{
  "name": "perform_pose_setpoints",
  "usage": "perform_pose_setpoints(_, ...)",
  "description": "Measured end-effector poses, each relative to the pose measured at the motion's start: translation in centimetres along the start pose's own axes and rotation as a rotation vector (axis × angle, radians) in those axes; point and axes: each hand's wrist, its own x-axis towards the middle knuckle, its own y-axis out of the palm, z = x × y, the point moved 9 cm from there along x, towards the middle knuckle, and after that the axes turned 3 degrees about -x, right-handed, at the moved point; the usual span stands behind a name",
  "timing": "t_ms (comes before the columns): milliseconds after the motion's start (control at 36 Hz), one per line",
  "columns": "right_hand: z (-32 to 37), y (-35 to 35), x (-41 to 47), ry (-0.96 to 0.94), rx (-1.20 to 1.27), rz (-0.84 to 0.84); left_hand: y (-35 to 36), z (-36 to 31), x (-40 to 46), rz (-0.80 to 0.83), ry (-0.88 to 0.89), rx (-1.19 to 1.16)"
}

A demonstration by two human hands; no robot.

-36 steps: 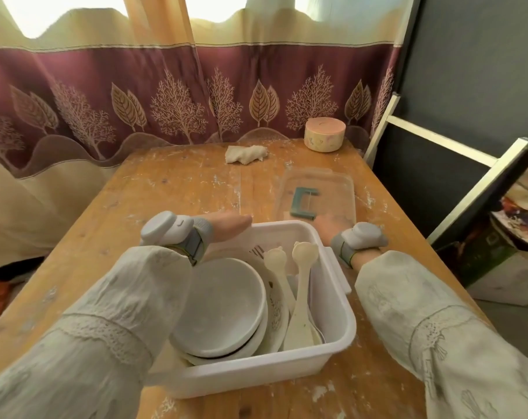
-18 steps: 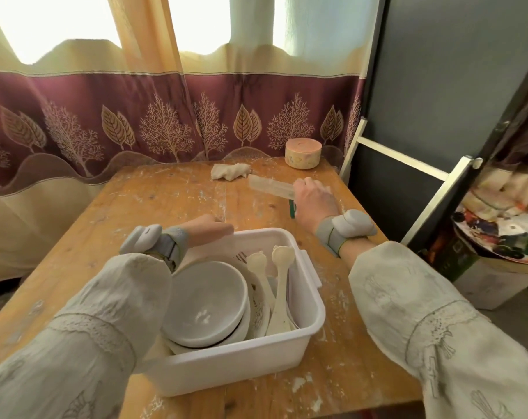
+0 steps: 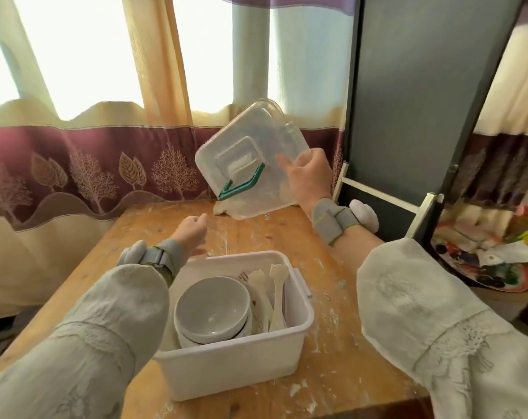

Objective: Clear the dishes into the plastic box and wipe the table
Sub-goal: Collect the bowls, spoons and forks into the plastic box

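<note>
White plastic box [image 3: 238, 362], frame centre-bottom: holds stacked grey ceramic bowls [image 3: 213, 308], cream spoons [image 3: 276, 294] – loading looks done | my right hand [image 3: 308, 176] pinches clear plastic lid with teal handle [image 3: 250, 160], tilted, upper centre | my left hand [image 3: 191, 229] loosely curled, empty, beyond box | closing and wiping the wooden table [image 3: 341, 297] left, I judge.

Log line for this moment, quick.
right hand holds lid raised | left hand free | bowls, spoons in box
</note>
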Motion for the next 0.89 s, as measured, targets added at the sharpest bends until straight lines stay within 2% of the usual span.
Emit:
perform_pose_setpoints(194,-1.8,1.3,-2.2,0.314,0.305,0.186,-4.2,-0.1,-2.0,-0.149,-0.04,-0.233)
perform_pose_setpoints(278,-3.4,1.7,-4.0,0.5,0.414,0.217,-5.3,-1.1,-3.0,-0.174,0.052,-0.29)
perform_pose_setpoints(361,-4.3,1.0,-5.1,0.588,0.453,0.153,-5.9,-2.5,-4.0,-0.165,0.16,-0.27)
perform_pose_setpoints(472,-5.0,0.1,-6.1,0.59,0.396,0.127,-6.0,-3.0,-5.0,-0.109,0.179,-0.074)
perform_pose_setpoints(556,-5.4,0.4,-6.8,0.593,0.352,0.153,-6.9,-2.5,-5.3,-0.175,0.125,0.04)
perform_pose_setpoints(667,-6.2,0.5,-7.1,0.59,0.26,0.169,-7.3,-1.3,-5.9,-0.249,0.015,0.038)
perform_pose_setpoints(889,-8.1,-0.5,-7.9,0.491,-0.228,0.239,-6.4,2.1,-6.1,-0.192,-0.087,0.07)
